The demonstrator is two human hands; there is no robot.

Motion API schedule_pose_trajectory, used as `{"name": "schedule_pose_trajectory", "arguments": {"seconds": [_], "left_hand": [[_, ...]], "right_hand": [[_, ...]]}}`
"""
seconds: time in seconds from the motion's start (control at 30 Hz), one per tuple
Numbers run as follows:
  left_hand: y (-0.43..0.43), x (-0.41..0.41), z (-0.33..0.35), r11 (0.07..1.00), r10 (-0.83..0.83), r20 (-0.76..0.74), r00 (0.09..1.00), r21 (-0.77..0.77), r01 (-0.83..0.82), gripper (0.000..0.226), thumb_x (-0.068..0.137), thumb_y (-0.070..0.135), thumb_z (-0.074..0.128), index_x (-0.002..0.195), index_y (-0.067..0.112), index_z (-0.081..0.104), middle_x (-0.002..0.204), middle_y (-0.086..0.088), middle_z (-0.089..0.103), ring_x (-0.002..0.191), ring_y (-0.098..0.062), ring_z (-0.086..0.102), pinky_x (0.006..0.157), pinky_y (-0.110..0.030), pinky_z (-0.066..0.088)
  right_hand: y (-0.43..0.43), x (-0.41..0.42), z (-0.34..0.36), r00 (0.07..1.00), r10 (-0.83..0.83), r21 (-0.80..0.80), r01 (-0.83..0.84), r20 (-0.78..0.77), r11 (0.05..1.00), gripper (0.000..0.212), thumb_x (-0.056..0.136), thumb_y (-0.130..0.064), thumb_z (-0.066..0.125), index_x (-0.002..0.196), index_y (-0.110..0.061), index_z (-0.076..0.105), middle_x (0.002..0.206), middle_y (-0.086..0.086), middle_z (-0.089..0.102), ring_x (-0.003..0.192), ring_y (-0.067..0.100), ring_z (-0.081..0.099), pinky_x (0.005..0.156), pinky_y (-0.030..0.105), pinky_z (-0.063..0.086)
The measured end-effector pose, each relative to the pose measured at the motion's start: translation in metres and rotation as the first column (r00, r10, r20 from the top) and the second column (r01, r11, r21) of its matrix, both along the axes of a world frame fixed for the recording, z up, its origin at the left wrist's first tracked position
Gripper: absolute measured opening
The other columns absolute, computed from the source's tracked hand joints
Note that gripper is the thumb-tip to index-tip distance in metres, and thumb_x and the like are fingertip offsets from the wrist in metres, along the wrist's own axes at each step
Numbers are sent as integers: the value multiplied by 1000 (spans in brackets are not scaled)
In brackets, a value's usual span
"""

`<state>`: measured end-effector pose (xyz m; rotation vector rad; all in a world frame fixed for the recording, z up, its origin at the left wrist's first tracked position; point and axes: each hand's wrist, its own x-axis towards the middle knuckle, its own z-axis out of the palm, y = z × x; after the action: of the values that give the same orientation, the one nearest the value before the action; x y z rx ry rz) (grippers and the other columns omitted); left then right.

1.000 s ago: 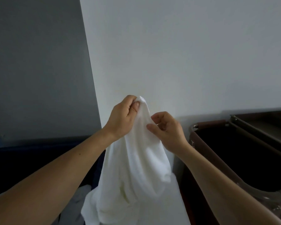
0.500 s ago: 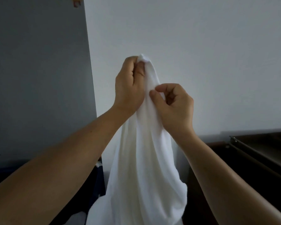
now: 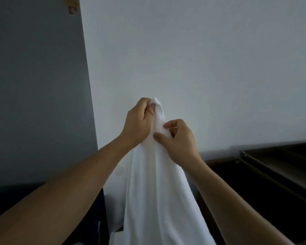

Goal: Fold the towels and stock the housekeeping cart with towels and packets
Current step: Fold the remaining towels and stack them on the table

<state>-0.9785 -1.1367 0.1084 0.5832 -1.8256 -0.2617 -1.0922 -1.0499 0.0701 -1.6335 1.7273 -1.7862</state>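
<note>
A white towel [image 3: 157,188] hangs in long folds in front of me, raised against the wall. My left hand [image 3: 139,122] grips its top corner, fingers curled round the cloth. Just below and to the right, my right hand [image 3: 179,138] pinches the towel's edge between thumb and fingers. The towel's lower end runs out of the bottom of the view. The dark housekeeping cart [image 3: 279,167] stands at the right, its top tray and frame partly in view.
A pale wall [image 3: 201,68] fills the view ahead, with a grey panel [image 3: 37,94] at the left. A dark blue container [image 3: 99,218] sits low at the left, behind my left forearm.
Both hands lifted the towel higher, so more of it hangs free. My right hand slid a little down the edge while my left hand kept hold of the corner.
</note>
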Motion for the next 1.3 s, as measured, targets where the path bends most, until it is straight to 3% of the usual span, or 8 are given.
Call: {"name": "schedule_pose_trajectory", "arguments": {"seconds": [0.1, 0.27, 0.5, 0.63, 0.73, 0.97, 1.17, 1.3], "left_hand": [[-3, 9, -1, 999, 29, 43, 999, -24, -28, 17, 104, 19, 42, 97, 10, 54, 70, 5, 54, 61, 0, 49, 57, -17, 38], [-1, 21, -22, 1000, 7, 134, 991, -23, -4, 17, 103, 22, 42, 97, 11, 53, 70, 6, 53, 61, -4, 48, 56, -16, 37], [0, 37, -39, 1000, 1, 120, 993, 5, -1, 24, 105, 27, 40, 96, 9, 53, 75, -5, 58, 71, -16, 52, 59, -25, 40], [2, 43, -47, 999, 34, 157, 987, 1, -35, 18, 105, 27, 38, 96, 18, 49, 72, 7, 54, 70, -8, 53, 57, -17, 39], [3, 47, -53, 999, 45, 155, 987, -5, -45, 16, 105, 27, 37, 98, 21, 49, 72, 13, 53, 68, 0, 52, 58, -12, 40], [3, 60, -65, 998, 65, 141, 988, -17, -63, 18, 105, 27, 38, 96, 18, 51, 70, 9, 53, 69, -12, 52, 56, -16, 38], [7, 64, -77, 999, 40, 155, 987, 6, -42, 24, 105, 29, 38, 101, 13, 55, 73, 3, 58, 69, -15, 53, 58, -25, 41], [6, 66, -86, 998, 52, 173, 984, 8, -55, 23, 105, 29, 38, 100, 14, 54, 69, 9, 54, 68, -14, 52, 56, -20, 39]], "right_hand": [[0, 2, 1, 1000, -7, -79, 5, -24, 997, 28, 80, -35, 76, 88, -43, 51, 77, -9, 63, 69, -4, 59, 54, 10, 43], [-4, 9, -12, 1000, 20, -51, -21, -16, 998, 29, 82, -32, 76, 87, -41, 49, 76, -10, 62, 68, -9, 57, 54, 6, 40], [-9, 15, -29, 998, 38, -82, -34, 46, 996, 30, 80, -29, 78, 88, -42, 52, 78, -15, 64, 70, -9, 58, 58, 5, 41], [-7, 26, -41, 999, 41, -118, -39, 15, 992, 31, 84, -27, 74, 88, -49, 53, 89, -38, 59, 74, -6, 59, 59, 6, 43], [-6, 32, -48, 999, 45, -152, -43, 8, 987, 43, 84, -27, 73, 90, -61, 48, 94, -39, 58, 72, -3, 60, 60, 7, 43], [-9, 38, -66, 995, 81, -111, -73, 64, 991, 22, 83, -29, 76, 80, -36, 56, 84, -33, 61, 64, -4, 55, 58, 7, 42], [-7, 42, -79, 987, 99, -99, -87, 124, 991, 26, 84, -27, 76, 88, -36, 52, 87, -23, 61, 71, -5, 56, 61, 9, 44], [-7, 45, -88, 990, 108, -73, -102, 86, 992, 19, 85, -28, 74, 81, -36, 57, 88, -29, 63, 66, 0, 58, 59, 10, 45]]}}
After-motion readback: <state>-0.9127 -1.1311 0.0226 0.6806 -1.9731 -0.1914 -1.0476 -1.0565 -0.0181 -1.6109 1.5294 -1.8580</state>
